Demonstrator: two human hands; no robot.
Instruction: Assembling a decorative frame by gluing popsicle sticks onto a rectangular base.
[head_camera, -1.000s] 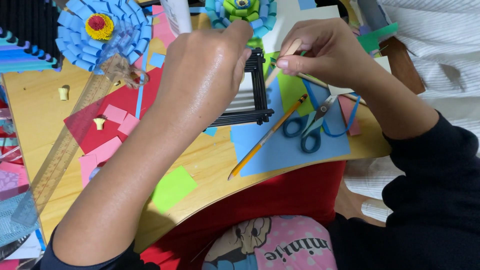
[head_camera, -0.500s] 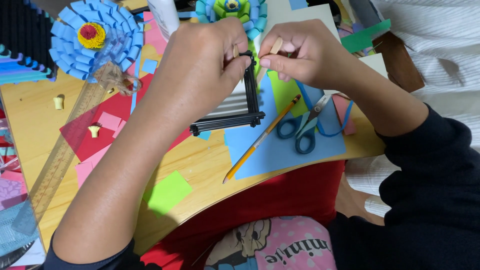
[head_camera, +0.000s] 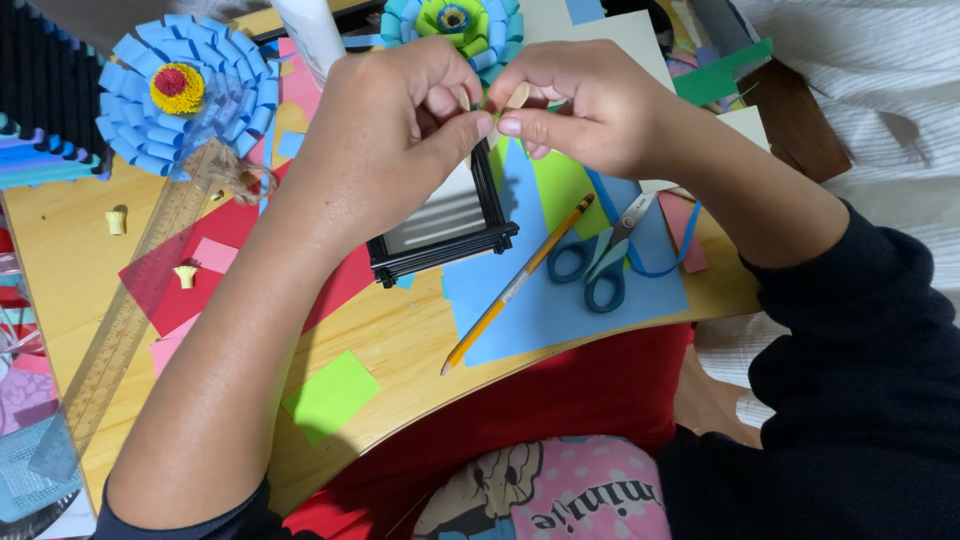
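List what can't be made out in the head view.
- What the left hand and right hand pinch: fingers cover all but two pale stick tips.
- Black frame: top half hidden under the left hand.
- White bottle: cut off by the top edge.
- Clear ruler: markings too small to read.

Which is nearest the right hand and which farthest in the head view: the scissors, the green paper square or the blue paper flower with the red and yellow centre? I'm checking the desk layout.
From the right hand:
1. Scissors, just below the hand on the blue sheet.
2. Green paper square, lower left near the table edge.
3. Blue paper flower, far left at the top; its gap from the green square is modest.
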